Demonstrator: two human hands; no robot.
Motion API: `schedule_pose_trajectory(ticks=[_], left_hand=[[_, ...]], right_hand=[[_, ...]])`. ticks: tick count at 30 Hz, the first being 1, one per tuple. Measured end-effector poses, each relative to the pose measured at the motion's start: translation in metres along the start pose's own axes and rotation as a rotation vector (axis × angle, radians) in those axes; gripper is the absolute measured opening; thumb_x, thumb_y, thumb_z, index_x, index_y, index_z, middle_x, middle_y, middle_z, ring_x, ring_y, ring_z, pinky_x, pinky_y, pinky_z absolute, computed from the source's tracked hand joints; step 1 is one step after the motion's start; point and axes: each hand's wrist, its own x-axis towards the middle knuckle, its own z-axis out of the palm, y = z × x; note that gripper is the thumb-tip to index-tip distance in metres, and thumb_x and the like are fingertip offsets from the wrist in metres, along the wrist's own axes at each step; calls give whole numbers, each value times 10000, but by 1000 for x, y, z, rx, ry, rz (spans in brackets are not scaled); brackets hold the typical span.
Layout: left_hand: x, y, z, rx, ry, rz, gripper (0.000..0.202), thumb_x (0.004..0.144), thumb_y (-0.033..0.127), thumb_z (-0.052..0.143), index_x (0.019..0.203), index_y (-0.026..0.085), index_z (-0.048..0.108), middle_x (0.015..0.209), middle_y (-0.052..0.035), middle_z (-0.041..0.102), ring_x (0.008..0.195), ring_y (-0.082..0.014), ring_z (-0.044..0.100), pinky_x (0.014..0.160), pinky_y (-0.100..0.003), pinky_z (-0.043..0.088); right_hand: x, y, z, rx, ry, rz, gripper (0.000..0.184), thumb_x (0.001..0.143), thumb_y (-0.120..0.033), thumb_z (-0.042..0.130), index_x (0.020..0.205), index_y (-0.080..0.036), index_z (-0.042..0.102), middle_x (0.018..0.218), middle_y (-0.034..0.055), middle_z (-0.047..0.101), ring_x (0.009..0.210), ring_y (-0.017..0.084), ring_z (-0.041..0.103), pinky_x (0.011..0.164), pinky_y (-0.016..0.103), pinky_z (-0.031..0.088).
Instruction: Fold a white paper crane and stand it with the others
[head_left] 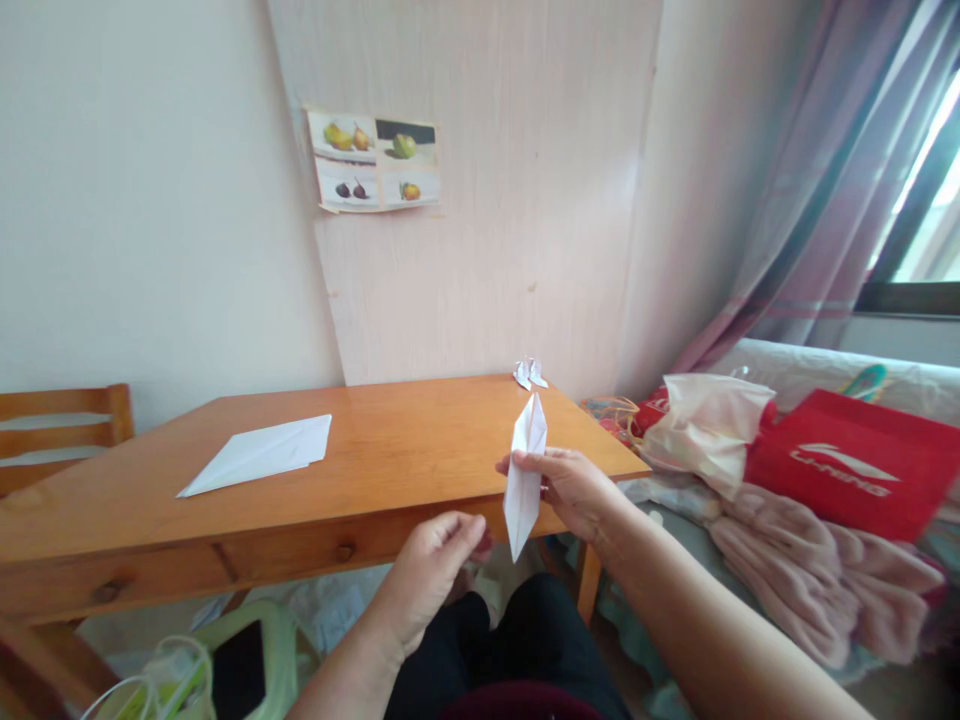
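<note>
A white folded paper (526, 490), long and pointed at both ends, stands nearly upright in my right hand (576, 487). The thumb presses its near face and the fingers are behind it, in front of the table's edge. My left hand (442, 560) hovers to the left of the paper, apart from it, with thumb and fingertips closed together. Whether anything is between those fingertips is hidden. On the wooden table (405, 440), a stack of white paper sheets (262, 452) lies to the left. Small folded paper pieces (530, 373) stand at the far right corner.
Two drawers with knobs (344, 552) run under the tabletop. A green container (281, 640) with a dark device and white cables sits below left. To the right are a red bag (847, 465), a white plastic bag (709, 425) and a pink cloth (817, 570). A wooden chair (60, 430) stands left.
</note>
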Motion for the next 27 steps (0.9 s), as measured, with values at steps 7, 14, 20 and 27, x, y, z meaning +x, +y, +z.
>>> schedule_pose_trajectory(ticks=[7, 14, 20, 27], left_hand=[[15, 17, 6, -213, 57, 116, 354, 839, 475, 730, 1002, 163, 771, 942, -85, 757, 901, -220, 651, 870, -323, 484], [21, 8, 4, -318, 252, 97, 346, 728, 469, 817, 756, 134, 734, 707, -35, 679, 670, -150, 576, 664, -256, 460], [21, 7, 2, -233, 309, 132, 378, 757, 512, 793, 750, 141, 723, 688, -15, 662, 660, -128, 546, 648, -230, 420], [16, 7, 7, -253, 159, 43, 411, 791, 484, 774, 997, 130, 755, 781, -59, 720, 716, -183, 626, 733, -298, 499]], right_hand=[[-18, 24, 34, -50, -203, 144, 420, 600, -491, 893, 750, -126, 750, 694, 53, 707, 574, 141, 576, 605, 285, 420], [-21, 30, 29, -73, -362, 105, 391, 734, -501, 819, 884, -144, 763, 758, 21, 691, 641, 118, 548, 647, 258, 380], [-20, 38, 25, -121, -255, -3, 410, 776, -554, 767, 688, -159, 700, 598, -23, 572, 571, 99, 437, 603, 256, 318], [-19, 39, 27, -155, -242, 32, 492, 734, -642, 760, 737, -152, 715, 640, 15, 629, 562, 119, 492, 564, 258, 339]])
